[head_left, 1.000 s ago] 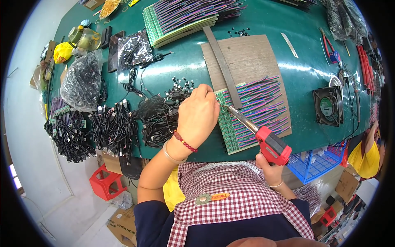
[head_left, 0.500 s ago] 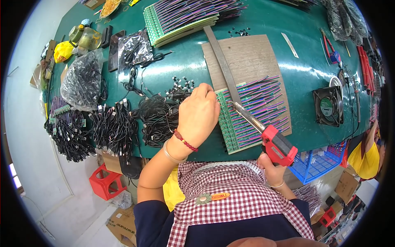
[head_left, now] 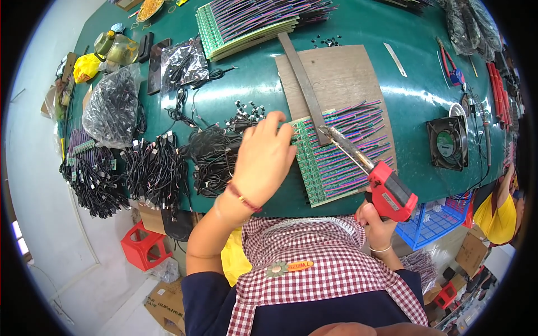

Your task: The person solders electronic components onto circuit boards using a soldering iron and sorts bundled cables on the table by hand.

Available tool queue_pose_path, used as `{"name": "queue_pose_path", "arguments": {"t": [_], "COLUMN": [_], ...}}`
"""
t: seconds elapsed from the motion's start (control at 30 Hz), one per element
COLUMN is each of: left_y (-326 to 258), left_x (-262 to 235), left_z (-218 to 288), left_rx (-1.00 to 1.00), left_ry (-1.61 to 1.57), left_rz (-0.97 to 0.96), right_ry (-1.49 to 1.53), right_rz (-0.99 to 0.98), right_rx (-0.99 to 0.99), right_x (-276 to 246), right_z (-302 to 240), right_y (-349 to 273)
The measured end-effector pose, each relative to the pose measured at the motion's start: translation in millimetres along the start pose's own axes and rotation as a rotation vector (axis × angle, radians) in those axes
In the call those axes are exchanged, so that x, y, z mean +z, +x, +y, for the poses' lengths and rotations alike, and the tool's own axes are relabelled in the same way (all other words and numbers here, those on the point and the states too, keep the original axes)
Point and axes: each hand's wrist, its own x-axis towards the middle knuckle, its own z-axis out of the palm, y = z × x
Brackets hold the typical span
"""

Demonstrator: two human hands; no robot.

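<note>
My right hand (head_left: 376, 225) is wrapped round the handle of a red and black soldering gun (head_left: 392, 193). Its long metal barrel points up and left, with the tip over the green circuit board panel (head_left: 314, 178) and near the end of a flat metal bar (head_left: 302, 84). Rows of pink, blue and black wires (head_left: 358, 148) run rightward from the panel, which rests on a brown wooden board (head_left: 342, 73). My left hand (head_left: 263, 159) is at the panel's upper left edge, fingers bent together; what they pinch is hidden. Beneath and beside it lies a heap of black cables (head_left: 213, 162).
More black cable bundles (head_left: 156, 171) hang over the table's near left edge. A stack of wired panels (head_left: 241, 28) stands at the back. A small fan (head_left: 446, 144) is at the right, above a blue basket (head_left: 431, 224). Clear plastic bags (head_left: 114, 109) lie left.
The soldering gun has shifted right, its tip drawn slightly up and right. My left hand has turned and moved a little left, its fingers spreading somewhat at the panel's edge.
</note>
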Motion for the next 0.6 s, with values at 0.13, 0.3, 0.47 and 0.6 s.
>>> {"name": "queue_pose_path", "arguments": {"t": [0.13,0.3,0.47,0.6], "left_y": [-26.1,-61.2,-56.7,-42.8], "left_x": [-42.6,-50.0,-48.4,-42.5], "left_z": [-19.8,-46.2,-72.9,-79.8], "left_rx": [-0.067,-0.045,0.071,0.142], "left_ry": [0.096,0.163,0.095,-0.136], "left_rz": [-0.066,-0.160,-0.041,0.156], "right_ry": [0.093,0.173,0.204,0.165], "right_rz": [0.031,0.021,-0.010,0.072], "right_rx": [-0.001,0.005,-0.036,-0.046], "right_x": [-4.3,0.1,6.1,-0.1], "right_z": [-5.5,-14.1,-24.3,-27.9], "right_y": [2.7,12.0,15.6,4.5]}}
